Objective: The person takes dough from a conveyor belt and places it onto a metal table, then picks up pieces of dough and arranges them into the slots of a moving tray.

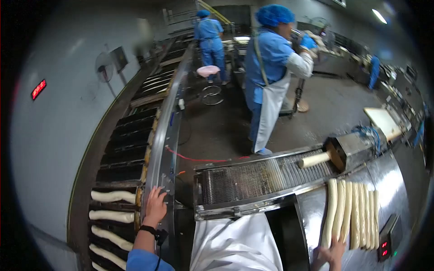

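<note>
My left hand (156,205) rests on the metal rail (158,153) beside the line of dark trays, fingers apart and holding nothing. Next to it, long white dough strips (113,196) lie one per tray at the lower left. At the lower right, my right hand (333,254) is at the near ends of several dough strips (351,212) laid side by side on the steel table (389,169). Its fingers look spread over the strip ends, partly blurred. One thick dough piece (315,160) sticks out of the metal machine (357,147) onto the mesh conveyor.
The mesh conveyor (257,180) runs across in front of me. Beyond it stands a person in blue with a white apron (273,104); another person (209,40) is farther back. A scale with red digits (389,239) sits at the right. A red cord (194,158) crosses the gap.
</note>
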{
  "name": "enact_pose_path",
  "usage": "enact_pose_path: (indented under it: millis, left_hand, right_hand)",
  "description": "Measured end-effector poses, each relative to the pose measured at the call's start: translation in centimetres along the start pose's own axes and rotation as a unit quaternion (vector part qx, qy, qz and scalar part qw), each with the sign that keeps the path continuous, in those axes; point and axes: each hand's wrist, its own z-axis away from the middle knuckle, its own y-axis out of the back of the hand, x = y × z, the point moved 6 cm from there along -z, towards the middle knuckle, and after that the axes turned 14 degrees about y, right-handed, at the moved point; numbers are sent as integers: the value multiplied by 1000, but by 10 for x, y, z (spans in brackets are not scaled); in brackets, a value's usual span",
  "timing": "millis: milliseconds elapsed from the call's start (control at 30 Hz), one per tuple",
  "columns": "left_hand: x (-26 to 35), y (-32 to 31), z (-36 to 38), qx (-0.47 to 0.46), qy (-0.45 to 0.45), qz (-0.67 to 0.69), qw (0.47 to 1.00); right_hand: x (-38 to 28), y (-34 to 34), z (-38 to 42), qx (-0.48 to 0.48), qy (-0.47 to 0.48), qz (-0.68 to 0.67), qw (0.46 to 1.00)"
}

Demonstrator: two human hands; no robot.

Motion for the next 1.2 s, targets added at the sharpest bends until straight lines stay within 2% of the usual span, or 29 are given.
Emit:
enact_pose_path:
  millis: [33, 67, 100, 167, 233, 267, 300, 333, 367, 433, 500, 567, 600, 700, 767, 800, 833, 867, 900, 967, 1033, 1100, 1133, 1167, 1200]
  left_hand:
    - [-2, 0, 0, 6, 3, 26, 1000]
    - [1, 3, 0, 5, 3, 13, 1000]
    - [2, 7, -2, 10, 22, 19, 1000]
    - [2, 4, -6, -30, 42, 22, 998]
    - [-5, 2, -10, -19, 51, 39, 998]
    - [-3, 4, -12, -15, 33, 32, 999]
    - [-1, 6, -12, -10, 14, 24, 1000]
    - [-1, 9, -11, 42, -5, 32, 999]
    - [-3, 5, -12, 46, 4, 34, 998]
    - [-8, 5, -16, 49, -2, 56, 997]
    - [-14, 0, -25, 55, 2, 55, 997]
    - [-16, 2, -34, 55, 11, 76, 996]
    - [-20, -4, -40, 59, 14, 91, 994]
    - [-23, -4, -52, 52, 34, 108, 992]
    - [-24, -9, -62, 52, 38, 101, 993]
    - [-23, -12, -68, 48, 39, 96, 993]
    - [-24, -16, -72, 48, 43, 96, 993]
    - [-25, -19, -77, 53, 34, 105, 993]
    - [-25, -21, -83, 59, 25, 113, 992]
    - [-25, -24, -94, 66, 22, 120, 990]
    - [-23, -26, -104, 70, 6, 110, 991]
    - [-24, -28, -114, 78, 9, 121, 989]
    - [-23, -29, -118, 78, 10, 119, 990]
    - [-22, -31, -123, 79, 11, 118, 990]
    - [-22, -33, -128, 79, 8, 112, 991]
  right_hand:
    - [-3, 0, 0, -19, -41, -21, 999]
    - [5, -9, -2, -34, -15, 62, 997]
    - [-7, -4, -8, -45, 71, 96, 992]
    - [-13, -2, -15, -55, 55, 87, 993]
    - [-2, -14, -29, 24, 108, -153, 982]
    - [-18, -10, -34, -24, 24, -289, 957]
    - [-33, -5, -37, -13, 43, -407, 912]
    - [-54, 5, -58, -37, 64, -457, 887]
    - [-79, 18, -85, -63, 84, -505, 856]
    - [-159, 78, -99, 47, 71, -571, 817]
    - [-235, 135, -120, 16, 182, -560, 808]
    - [-282, 176, -158, -41, 297, -429, 852]
    - [-317, 201, -154, -32, 318, -428, 845]
    - [-445, 259, -120, -19, 397, -478, 784]
    - [-535, 274, -92, -31, 448, -504, 738]
    - [-529, 244, -182, -85, 521, -430, 733]
    - [-625, 275, -72, -170, 554, -554, 597]
    - [-673, 268, -71, -261, 620, -543, 504]
    - [-694, 261, -82, -271, 601, -555, 508]
    - [-719, 249, -113, -189, 623, -533, 540]
    - [-723, 215, -147, -182, 595, -500, 603]
    - [-714, 151, -201, -161, 601, -406, 669]
    - [-696, 108, -232, -192, 547, -381, 720]
    - [-674, 62, -269, -114, 578, -296, 751]
    - [-640, 2, -322, -57, 610, -245, 752]
